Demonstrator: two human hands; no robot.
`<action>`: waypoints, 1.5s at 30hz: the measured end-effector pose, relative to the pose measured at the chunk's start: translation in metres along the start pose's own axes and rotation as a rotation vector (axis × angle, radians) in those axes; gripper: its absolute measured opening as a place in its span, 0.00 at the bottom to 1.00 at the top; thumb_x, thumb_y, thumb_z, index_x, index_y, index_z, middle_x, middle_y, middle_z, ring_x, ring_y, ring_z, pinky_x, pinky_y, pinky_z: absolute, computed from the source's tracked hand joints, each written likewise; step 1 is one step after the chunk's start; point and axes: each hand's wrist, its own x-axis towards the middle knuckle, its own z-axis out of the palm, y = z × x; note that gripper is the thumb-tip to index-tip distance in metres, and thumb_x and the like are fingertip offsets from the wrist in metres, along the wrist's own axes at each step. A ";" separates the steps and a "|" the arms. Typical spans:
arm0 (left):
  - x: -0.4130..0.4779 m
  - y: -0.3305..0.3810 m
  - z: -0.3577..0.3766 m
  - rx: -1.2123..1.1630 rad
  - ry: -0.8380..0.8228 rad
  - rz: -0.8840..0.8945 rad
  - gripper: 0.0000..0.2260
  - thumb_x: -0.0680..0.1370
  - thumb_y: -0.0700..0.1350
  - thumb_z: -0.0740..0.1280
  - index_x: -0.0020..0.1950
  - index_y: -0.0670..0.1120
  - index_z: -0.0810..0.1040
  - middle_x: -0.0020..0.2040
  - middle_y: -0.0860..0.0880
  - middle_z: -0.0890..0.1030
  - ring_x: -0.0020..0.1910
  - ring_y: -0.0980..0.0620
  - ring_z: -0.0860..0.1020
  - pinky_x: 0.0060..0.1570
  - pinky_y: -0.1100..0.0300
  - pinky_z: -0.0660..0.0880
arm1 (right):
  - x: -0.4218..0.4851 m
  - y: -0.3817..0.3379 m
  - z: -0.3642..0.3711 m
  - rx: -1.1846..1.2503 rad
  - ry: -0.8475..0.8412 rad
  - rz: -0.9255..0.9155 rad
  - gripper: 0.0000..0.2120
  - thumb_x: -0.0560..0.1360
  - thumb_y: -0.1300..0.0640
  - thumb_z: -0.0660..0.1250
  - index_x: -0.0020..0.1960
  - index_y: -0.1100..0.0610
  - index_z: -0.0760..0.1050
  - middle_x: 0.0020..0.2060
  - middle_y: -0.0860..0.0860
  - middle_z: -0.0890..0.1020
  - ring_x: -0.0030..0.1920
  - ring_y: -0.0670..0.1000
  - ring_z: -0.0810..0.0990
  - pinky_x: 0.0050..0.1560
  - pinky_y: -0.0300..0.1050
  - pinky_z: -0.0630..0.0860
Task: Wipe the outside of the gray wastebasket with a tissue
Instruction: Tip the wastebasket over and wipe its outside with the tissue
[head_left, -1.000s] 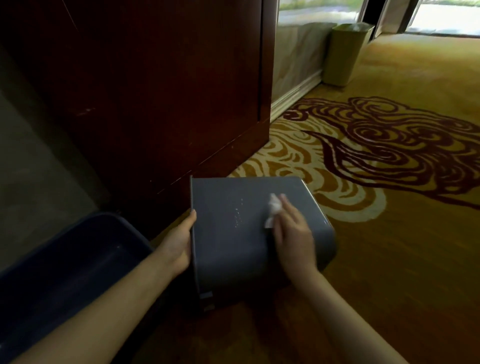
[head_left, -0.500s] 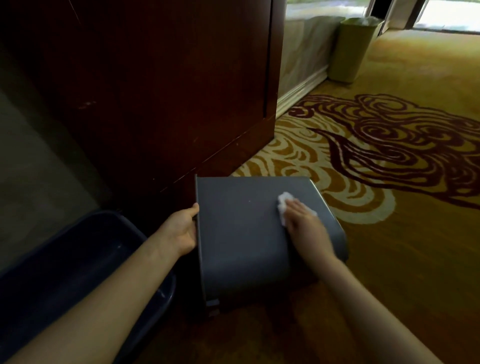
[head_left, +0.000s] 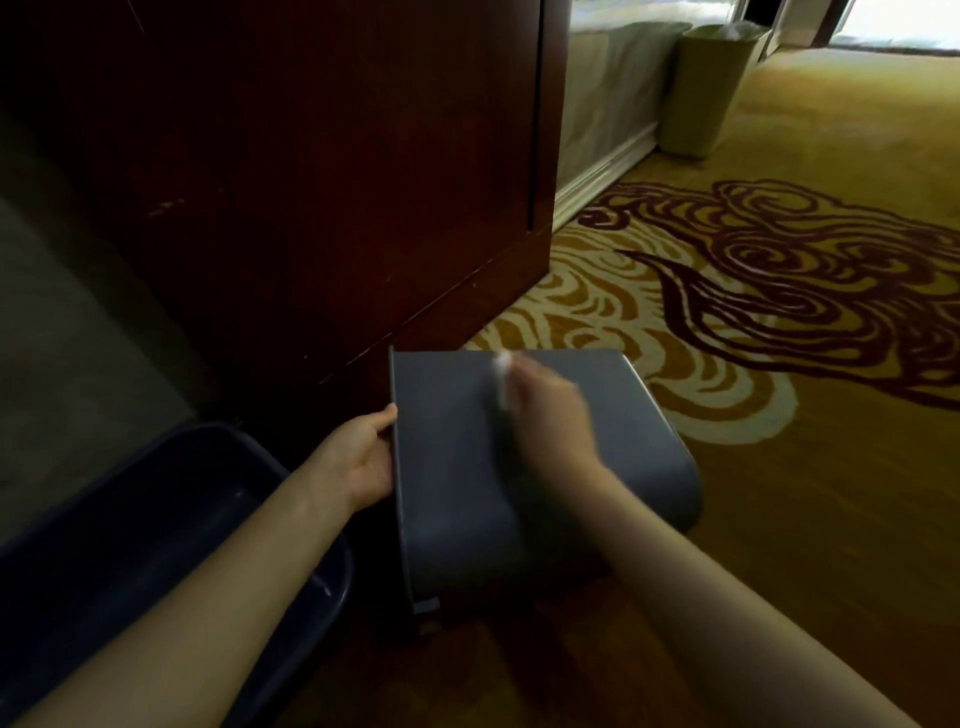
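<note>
Now on its side on the patterned carpet, gray wastebasket — beside the dark wood cabinet. Right hand, clenched on the tissue, has swept from the right part of the upturned face toward its far edge, blurred mid-stroke; wiping continues. Left hand clasps the rim. Blue bin crowds the left — carpet opens rightward.

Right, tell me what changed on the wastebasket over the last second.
The right hand slid the tissue across the upturned side of the gray wastebasket, toward its far edge and the left. The left hand kept gripping the rim; the wastebasket stayed lying on its side.
</note>
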 end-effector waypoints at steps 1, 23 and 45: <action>0.000 0.003 0.000 -0.007 0.001 -0.004 0.14 0.80 0.47 0.58 0.62 0.43 0.74 0.49 0.41 0.80 0.49 0.43 0.78 0.45 0.47 0.74 | 0.004 -0.013 0.015 -0.080 -0.122 -0.089 0.10 0.78 0.59 0.58 0.57 0.55 0.73 0.52 0.53 0.80 0.52 0.51 0.79 0.51 0.44 0.75; 0.028 0.062 0.016 0.205 0.129 0.055 0.20 0.78 0.44 0.61 0.70 0.42 0.67 0.44 0.44 0.77 0.42 0.48 0.77 0.39 0.54 0.74 | -0.019 0.119 -0.045 -0.017 0.011 0.456 0.15 0.80 0.52 0.53 0.56 0.54 0.77 0.35 0.46 0.77 0.36 0.44 0.76 0.32 0.39 0.67; -0.049 0.023 0.024 0.323 -0.138 0.706 0.14 0.77 0.56 0.58 0.54 0.55 0.81 0.54 0.49 0.84 0.54 0.50 0.82 0.51 0.51 0.77 | -0.082 0.080 -0.073 0.478 0.358 0.655 0.14 0.79 0.57 0.56 0.62 0.57 0.73 0.51 0.56 0.80 0.48 0.52 0.79 0.47 0.51 0.77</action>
